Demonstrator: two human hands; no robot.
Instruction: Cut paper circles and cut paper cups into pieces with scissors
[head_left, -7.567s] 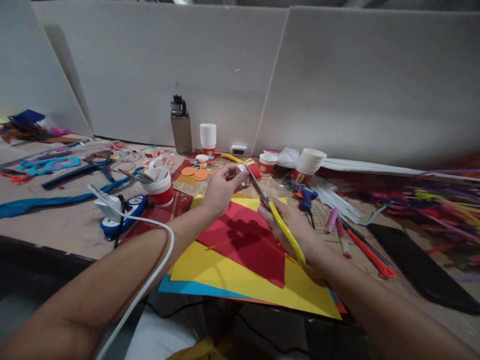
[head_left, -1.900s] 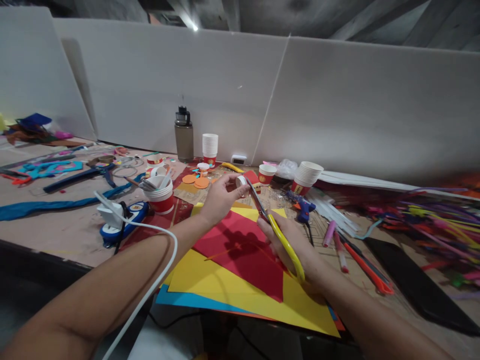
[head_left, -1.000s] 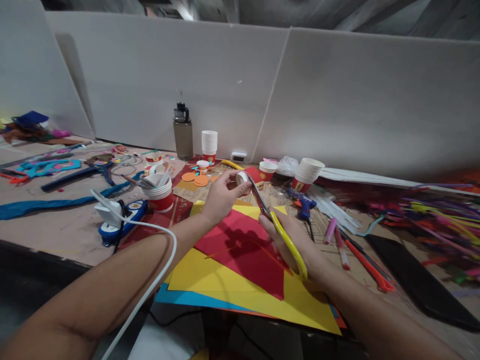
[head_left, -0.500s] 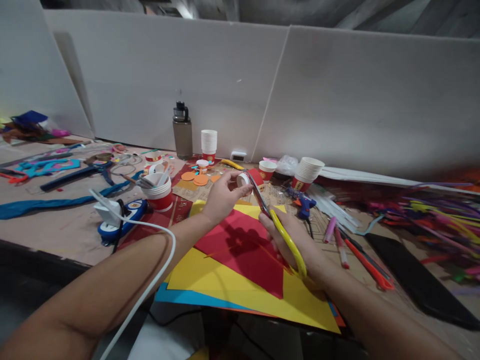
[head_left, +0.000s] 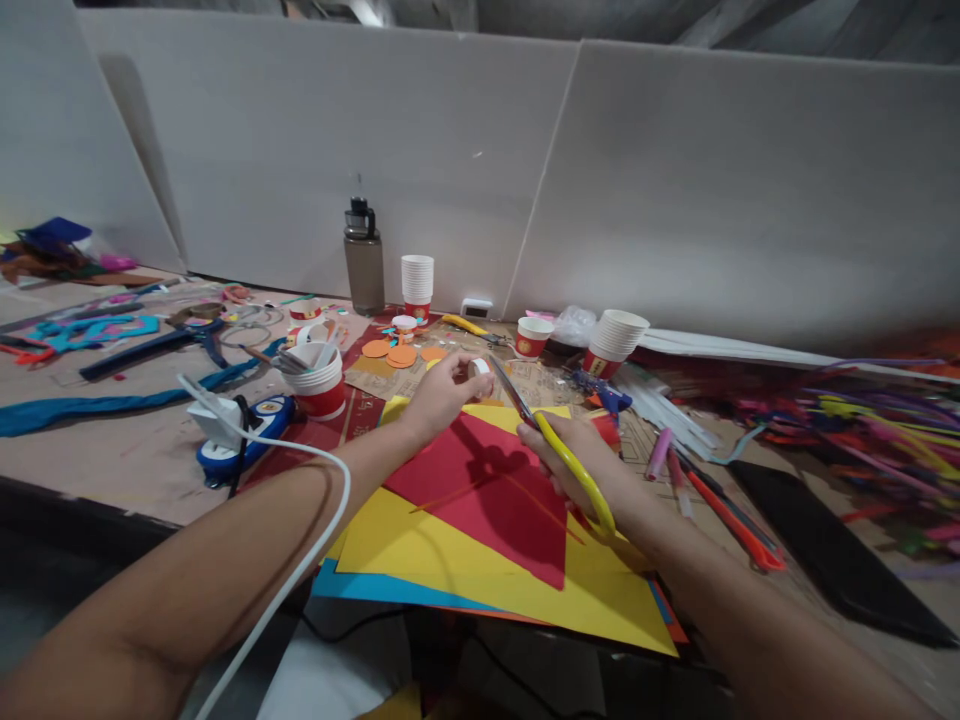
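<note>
My left hand [head_left: 446, 395] pinches a small white round cup base [head_left: 480, 370] between thumb and fingers, above the sheets. My right hand [head_left: 574, 455] grips yellow-handled scissors [head_left: 566, 455], their metal blades pointing up and left beside the cup base, apart from it. Just behind my right hand lies a red piece of paper cup [head_left: 606, 428], partly hidden by the hand. Below both hands, a red paper sheet [head_left: 480, 490] rests on yellow paper [head_left: 420, 545], with a blue sheet [head_left: 397, 587] showing underneath.
A cup of tools [head_left: 322, 395] and a blue power strip [head_left: 247, 435] stand left. Cup stacks [head_left: 418, 290] [head_left: 616, 340], a bottle [head_left: 364, 260] and yellow-handled pliers [head_left: 465, 325] are at the back. Markers [head_left: 660, 453] and a black slab [head_left: 832, 545] lie right. A white cable [head_left: 341, 510] crosses my left forearm.
The red cup wall has come away from the white base and now lies behind my right hand. My left hand, holding the base, has shifted slightly left and down.
</note>
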